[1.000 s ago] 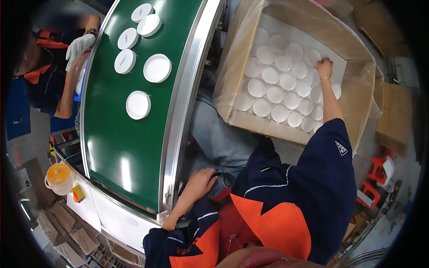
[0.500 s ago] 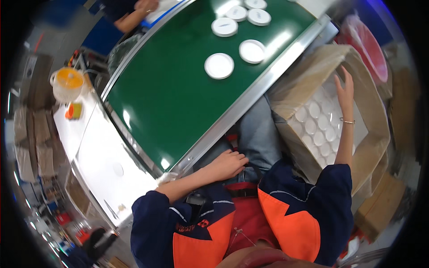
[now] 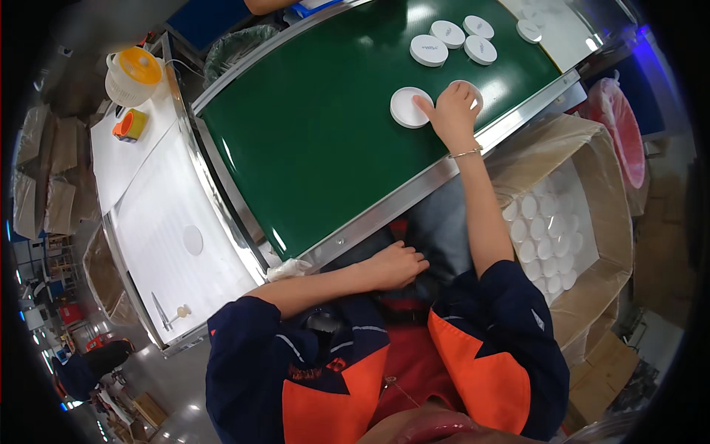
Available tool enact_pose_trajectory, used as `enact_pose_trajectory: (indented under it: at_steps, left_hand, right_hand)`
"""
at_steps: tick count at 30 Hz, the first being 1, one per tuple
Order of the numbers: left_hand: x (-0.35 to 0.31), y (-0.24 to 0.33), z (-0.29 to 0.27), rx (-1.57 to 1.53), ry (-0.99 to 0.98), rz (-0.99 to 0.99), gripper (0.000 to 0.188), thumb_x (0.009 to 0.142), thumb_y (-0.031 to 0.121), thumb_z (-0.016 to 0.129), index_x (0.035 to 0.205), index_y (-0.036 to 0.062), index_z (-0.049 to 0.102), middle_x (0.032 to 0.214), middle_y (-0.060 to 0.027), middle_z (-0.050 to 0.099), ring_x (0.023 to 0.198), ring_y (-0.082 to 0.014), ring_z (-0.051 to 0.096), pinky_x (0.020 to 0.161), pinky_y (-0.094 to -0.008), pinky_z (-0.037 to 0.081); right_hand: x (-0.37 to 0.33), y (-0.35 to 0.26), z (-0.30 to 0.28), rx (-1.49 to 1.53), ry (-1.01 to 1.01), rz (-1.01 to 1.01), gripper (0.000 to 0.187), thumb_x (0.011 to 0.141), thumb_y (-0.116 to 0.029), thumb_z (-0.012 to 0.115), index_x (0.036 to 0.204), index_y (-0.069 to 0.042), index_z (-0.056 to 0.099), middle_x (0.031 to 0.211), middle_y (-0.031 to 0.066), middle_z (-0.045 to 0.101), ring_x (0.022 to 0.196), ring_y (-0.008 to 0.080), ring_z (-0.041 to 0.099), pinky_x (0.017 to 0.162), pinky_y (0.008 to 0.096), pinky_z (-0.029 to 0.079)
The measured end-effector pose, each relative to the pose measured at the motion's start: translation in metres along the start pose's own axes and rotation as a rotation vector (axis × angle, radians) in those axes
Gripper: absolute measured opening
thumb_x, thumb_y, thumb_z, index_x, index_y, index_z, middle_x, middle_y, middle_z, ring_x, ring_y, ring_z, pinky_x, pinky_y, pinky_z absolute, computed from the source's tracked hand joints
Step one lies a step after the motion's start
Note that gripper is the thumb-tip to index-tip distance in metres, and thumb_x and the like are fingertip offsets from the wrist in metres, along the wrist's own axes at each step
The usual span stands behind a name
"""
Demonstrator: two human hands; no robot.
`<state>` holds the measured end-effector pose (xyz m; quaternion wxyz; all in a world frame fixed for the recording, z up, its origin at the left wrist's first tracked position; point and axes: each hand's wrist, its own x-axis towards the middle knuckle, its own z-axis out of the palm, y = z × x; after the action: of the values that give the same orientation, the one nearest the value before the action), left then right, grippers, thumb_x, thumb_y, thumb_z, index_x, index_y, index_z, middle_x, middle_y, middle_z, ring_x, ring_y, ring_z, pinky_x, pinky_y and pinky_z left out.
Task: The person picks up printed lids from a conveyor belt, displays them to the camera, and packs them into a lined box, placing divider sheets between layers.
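Note:
My right hand [image 3: 452,115] is over the green belt with thumb and fingers spread apart. Its thumb reaches the rim of a shallow round white lid [image 3: 403,108], and its fingers lie over a second white lid [image 3: 476,95], partly hiding it. Farther back on the belt sit several white round lids, one of them a white lid [image 3: 429,50] with a printed mark on top. My left hand [image 3: 399,266] rests on my lap by the belt's near edge, fingers loosely bent, holding nothing visible.
A metal rail [image 3: 355,235] borders the green belt [image 3: 318,148]. To the right, a lined carton [image 3: 617,222] holds rows of white round pieces [image 3: 543,248]. A white side table [image 3: 159,237] carries tweezers [image 3: 160,311], a tape roll [image 3: 130,125] and a yellow-topped container [image 3: 137,74].
My right hand has come out of the carton and moved left onto the belt, over the two nearest lids. My left hand stays on my lap. The view has shifted.

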<state>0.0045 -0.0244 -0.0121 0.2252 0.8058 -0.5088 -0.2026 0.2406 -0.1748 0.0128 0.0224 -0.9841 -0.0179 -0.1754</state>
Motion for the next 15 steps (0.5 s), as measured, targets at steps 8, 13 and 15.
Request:
enact_pose_trajectory:
  at_steps: [8, 13, 15]
  left_hand:
    - [0.004, 0.002, 0.004, -0.03, -0.012, 0.013, 0.027, 0.078, 0.016, 0.063, 0.103, 0.0056, 0.062, 0.094, -0.009, 0.064, 0.093, -0.0252, 0.063, 0.079, -0.0395, 0.048]
    - [0.004, 0.002, 0.004, -0.034, -0.034, 0.02, 0.029, 0.077, 0.015, 0.063, 0.105, 0.0051, 0.062, 0.094, -0.0097, 0.064, 0.093, -0.0261, 0.063, 0.08, -0.0393, 0.048]
    - [0.003, 0.001, 0.003, -0.031, -0.012, 0.027, 0.029, 0.077, 0.015, 0.063, 0.104, 0.0052, 0.062, 0.094, -0.0096, 0.064, 0.093, -0.0262, 0.063, 0.079, -0.0397, 0.048]
  right_hand:
    - [0.001, -0.018, 0.022, -0.035, 0.044, 0.118, 0.087, 0.081, -0.063, 0.064, 0.115, 0.016, 0.052, 0.128, 0.0319, 0.048, 0.122, 0.0483, 0.043, 0.091, 0.0708, 0.036]
    - [0.001, -0.02, 0.022, 0.12, -0.048, 0.146, 0.091, 0.081, -0.059, 0.067, 0.121, 0.02, 0.045, 0.131, 0.0349, 0.044, 0.13, 0.0508, 0.033, 0.097, 0.0745, 0.026]
    - [0.0, -0.018, 0.019, 0.124, -0.051, 0.15, 0.089, 0.081, -0.058, 0.068, 0.12, 0.019, 0.045, 0.131, 0.0351, 0.044, 0.129, 0.0508, 0.034, 0.097, 0.0745, 0.026]
